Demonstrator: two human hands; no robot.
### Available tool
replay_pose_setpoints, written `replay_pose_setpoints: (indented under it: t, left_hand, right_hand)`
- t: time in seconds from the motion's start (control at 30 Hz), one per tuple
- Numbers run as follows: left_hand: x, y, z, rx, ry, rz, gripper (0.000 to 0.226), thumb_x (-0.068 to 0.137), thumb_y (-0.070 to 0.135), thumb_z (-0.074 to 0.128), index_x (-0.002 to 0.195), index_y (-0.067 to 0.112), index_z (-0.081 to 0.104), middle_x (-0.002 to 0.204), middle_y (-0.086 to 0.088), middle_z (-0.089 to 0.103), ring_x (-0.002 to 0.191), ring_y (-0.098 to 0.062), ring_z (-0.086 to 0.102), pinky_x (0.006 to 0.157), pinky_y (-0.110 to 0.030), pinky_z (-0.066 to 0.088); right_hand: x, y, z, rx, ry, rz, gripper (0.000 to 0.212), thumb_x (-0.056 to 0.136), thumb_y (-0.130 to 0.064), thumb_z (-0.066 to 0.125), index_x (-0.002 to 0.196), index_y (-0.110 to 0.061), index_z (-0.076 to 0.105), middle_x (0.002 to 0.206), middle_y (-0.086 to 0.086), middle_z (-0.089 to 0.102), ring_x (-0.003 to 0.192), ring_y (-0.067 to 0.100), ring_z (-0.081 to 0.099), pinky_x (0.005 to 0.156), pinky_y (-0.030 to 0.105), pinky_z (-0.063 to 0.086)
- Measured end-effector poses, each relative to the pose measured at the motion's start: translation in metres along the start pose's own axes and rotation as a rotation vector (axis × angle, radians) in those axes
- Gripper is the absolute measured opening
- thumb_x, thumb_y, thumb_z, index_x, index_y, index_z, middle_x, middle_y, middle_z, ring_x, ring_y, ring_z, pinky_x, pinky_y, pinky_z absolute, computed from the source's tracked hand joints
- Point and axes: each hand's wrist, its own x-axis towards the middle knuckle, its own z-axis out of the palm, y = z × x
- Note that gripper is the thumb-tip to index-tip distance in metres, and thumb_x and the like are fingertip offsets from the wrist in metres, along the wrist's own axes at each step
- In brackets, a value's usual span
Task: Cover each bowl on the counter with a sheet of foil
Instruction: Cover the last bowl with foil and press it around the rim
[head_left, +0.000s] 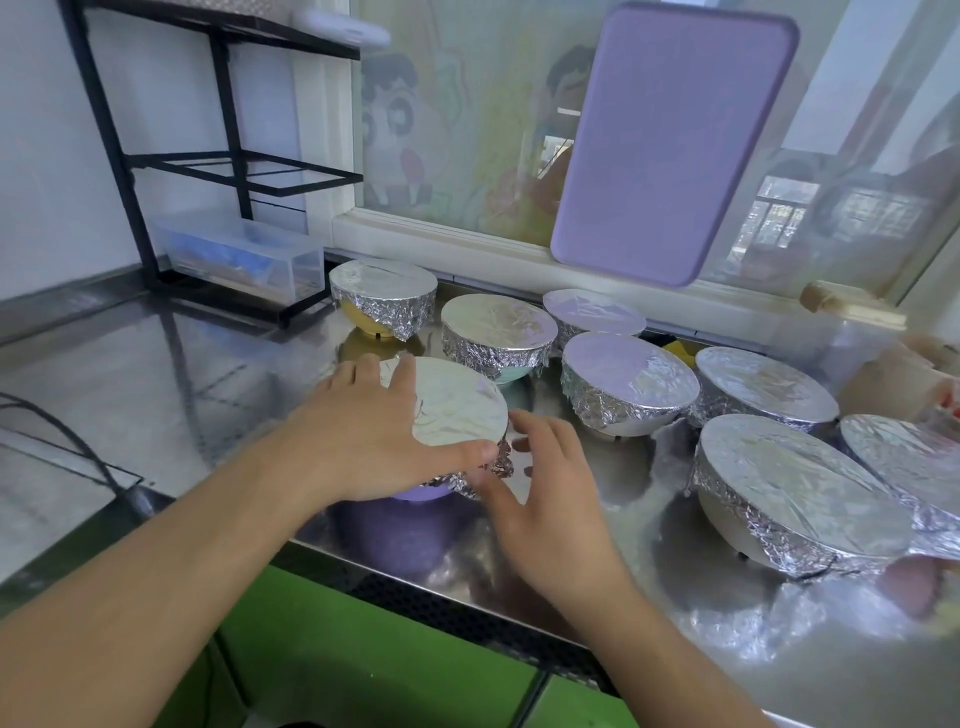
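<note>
Purple bowl (415, 493) largely hidden under left hand (363, 441) and foil (457, 410), rightmost foil-covered bowl (914, 467) cut off by frame edge, clear box (244, 260) contents blurred
</note>
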Motion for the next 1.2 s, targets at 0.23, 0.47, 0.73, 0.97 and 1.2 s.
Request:
replay_pose_setpoints:
  t: [0.23,0.47,0.73,0.97,1.2]
  left_hand:
    - [0.001,0.0,0.007,0.033,0.02,0.003,0.145,0.053,0.114,0.02,0.166,0.024,0.005,0.165,-0.015,0.02,0.153,-0.034,0.021,0.121,-0.05,0.03]
    - [0.001,0.001,0.008,0.038,0.013,-0.003,0.144,0.054,0.113,0.016,0.166,0.023,0.005,0.168,-0.017,0.015,0.155,-0.037,0.016,0.124,-0.052,0.024]
    - [0.0,0.003,0.007,0.042,0.023,-0.003,0.139,0.06,0.11,0.022,0.166,0.022,0.007,0.166,-0.016,0.017,0.153,-0.036,0.018,0.122,-0.049,0.024]
    - [0.002,0.002,0.01,0.049,0.036,-0.005,0.149,0.05,0.114,0.014,0.166,0.022,0.003,0.164,-0.016,0.02,0.151,-0.036,0.021,0.121,-0.048,0.026]
    - [0.003,0.002,0.013,0.038,0.054,-0.003,0.147,0.05,0.113,0.014,0.166,0.024,0.004,0.163,-0.014,0.021,0.152,-0.036,0.02,0.123,-0.048,0.025]
  right_hand:
    - [-0.001,0.004,0.006,-0.132,0.042,0.08,0.034,0.083,-0.048,0.082,0.101,-0.031,0.059,0.108,-0.015,0.056,0.098,0.005,0.059,0.085,0.029,0.052]
    - [0.003,0.006,0.011,-0.187,-0.033,0.07,0.019,0.09,-0.042,0.069,0.089,-0.025,0.076,0.083,-0.009,0.07,0.08,0.01,0.064,0.076,0.037,0.055]
    - [-0.004,-0.001,0.006,-0.38,0.041,0.032,0.037,0.096,-0.039,0.055,0.068,-0.017,0.045,0.071,0.0,0.057,0.068,0.025,0.053,0.057,0.038,0.035]
    - [0.001,-0.016,0.017,-0.645,0.018,-0.025,0.03,0.091,-0.034,0.053,0.067,-0.016,0.057,0.074,0.003,0.067,0.065,0.032,0.063,0.056,0.032,0.03]
    - [-0.004,-0.014,0.031,-0.702,-0.1,-0.096,0.016,0.063,-0.025,0.063,0.077,-0.016,0.066,0.069,0.003,0.064,0.057,0.027,0.061,0.054,0.028,0.026]
